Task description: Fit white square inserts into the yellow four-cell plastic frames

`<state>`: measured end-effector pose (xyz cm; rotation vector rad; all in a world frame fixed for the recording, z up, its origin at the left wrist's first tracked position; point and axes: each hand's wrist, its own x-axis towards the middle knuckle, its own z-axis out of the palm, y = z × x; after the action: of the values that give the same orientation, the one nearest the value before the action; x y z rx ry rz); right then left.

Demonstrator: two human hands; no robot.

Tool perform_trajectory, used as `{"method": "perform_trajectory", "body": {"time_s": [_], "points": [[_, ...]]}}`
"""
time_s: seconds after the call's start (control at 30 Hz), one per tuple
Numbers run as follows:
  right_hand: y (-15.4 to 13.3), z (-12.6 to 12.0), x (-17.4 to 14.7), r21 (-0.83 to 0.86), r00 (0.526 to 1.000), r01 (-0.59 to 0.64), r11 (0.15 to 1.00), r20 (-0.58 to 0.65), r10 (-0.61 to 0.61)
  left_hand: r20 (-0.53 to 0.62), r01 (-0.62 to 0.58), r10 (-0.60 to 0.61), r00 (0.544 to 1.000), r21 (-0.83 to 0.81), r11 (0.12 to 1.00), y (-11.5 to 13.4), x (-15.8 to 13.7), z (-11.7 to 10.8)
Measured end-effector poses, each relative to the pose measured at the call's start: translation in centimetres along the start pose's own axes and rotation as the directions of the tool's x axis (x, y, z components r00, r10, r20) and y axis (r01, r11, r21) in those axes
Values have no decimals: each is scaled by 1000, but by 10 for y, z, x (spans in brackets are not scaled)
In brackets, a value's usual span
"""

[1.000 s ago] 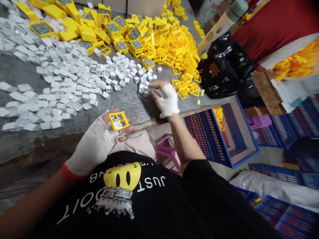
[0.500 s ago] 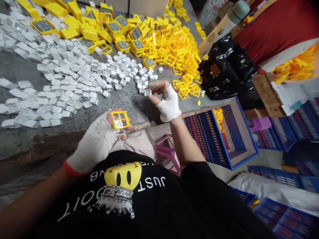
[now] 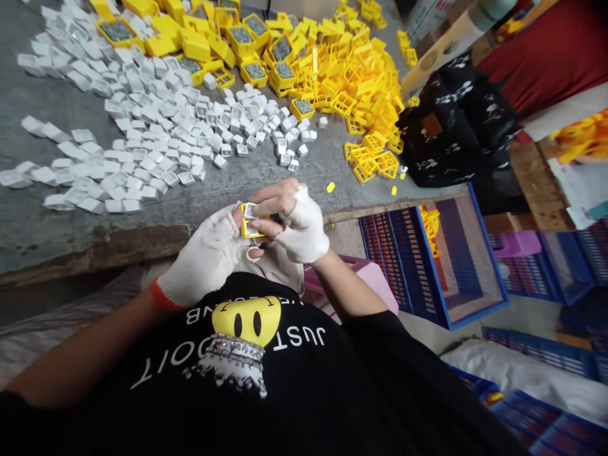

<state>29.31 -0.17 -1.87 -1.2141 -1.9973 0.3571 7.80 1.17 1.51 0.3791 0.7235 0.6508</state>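
Note:
My left hand [image 3: 209, 253], in a white fingerless glove with an orange cuff, is closed on a small yellow plastic frame [image 3: 245, 233] just in front of the table edge. White plastic shows in the frame's openings on its left side. My right hand [image 3: 297, 221], also in a white glove, reaches over the frame with thumb and forefinger pinched close together at its openings. A small white cap [image 3: 250, 211] sits at those fingertips, partly hidden by them. Beyond the hands, loose white caps [image 3: 156, 152] lie spread on the grey table.
A heap of yellow frames [image 3: 351, 76] lies at the back right, beside yellow cases with grey insides [image 3: 254, 73]. A black patterned bag [image 3: 451, 126] and a bottle [image 3: 446, 44] stand right. Blue crates [image 3: 456, 266] and a pink stool [image 3: 370, 278] are below the table.
My right hand has come from the white caps to the yellow frame, bringing a white cap. My left hand has lifted the frame slightly and turned it. The view has shifted a little.

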Motion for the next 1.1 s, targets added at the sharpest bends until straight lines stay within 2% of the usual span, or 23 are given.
{"method": "perform_trajectory", "body": {"time_s": [0.07,0.13,0.23,0.3,0.37,0.43,0.47,0.53,0.6,0.67,0.73,0.83,0.9,1.0,1.1], "points": [[0,5,-2,-31,995,-23,999,98,26,-3,18,-18,1000,52,999,-1,0,-7],[2,6,-6,4,990,-7,1000,144,7,-14,32,-31,999,100,994,-3,0,-13],[18,-2,-12,66,997,-12,998,81,7,-21,42,-40,999,126,991,-5,2,-16],[39,-15,-11,-6,991,-131,991,-36,131,-67,18,-11,998,106,994,-5,3,-14],[63,-29,-2,-157,932,-354,922,-143,333,-153,-10,23,988,83,997,-5,5,-10],[86,-39,13,-325,851,-523,788,-157,501,-213,-7,25,977,83,997,-3,8,-6],[94,-42,20,-396,821,-557,730,-132,556,-220,1,19,975,88,996,-3,9,-5],[102,-44,32,-479,800,-553,682,-75,596,-197,-2,21,980,99,995,-2,10,-6],[100,-43,36,-466,816,-526,712,-40,576,-165,-47,62,984,97,994,-2,11,-8],[88,-43,32,-337,860,-476,812,15,510,-147,-88,99,984,82,993,-3,11,-9],[69,-46,25,-131,915,-369,920,121,385,-140,-93,101,985,66,993,-3,10,-9],[37,-52,21,69,947,-198,978,271,172,-125,-72,79,989,64,995,-2,8,-7],[17,-50,21,49,938,-123,991,331,100,-96,-60,67,993,77,995,-2,5,-6],[-2,-36,18,-66,921,-71,995,378,91,-42,-17,21,999,105,994,-3,2,-10],[-4,-18,5,-126,947,-47,991,311,84,-23,10,-7,1000,101,995,-4,1,-15]]}}
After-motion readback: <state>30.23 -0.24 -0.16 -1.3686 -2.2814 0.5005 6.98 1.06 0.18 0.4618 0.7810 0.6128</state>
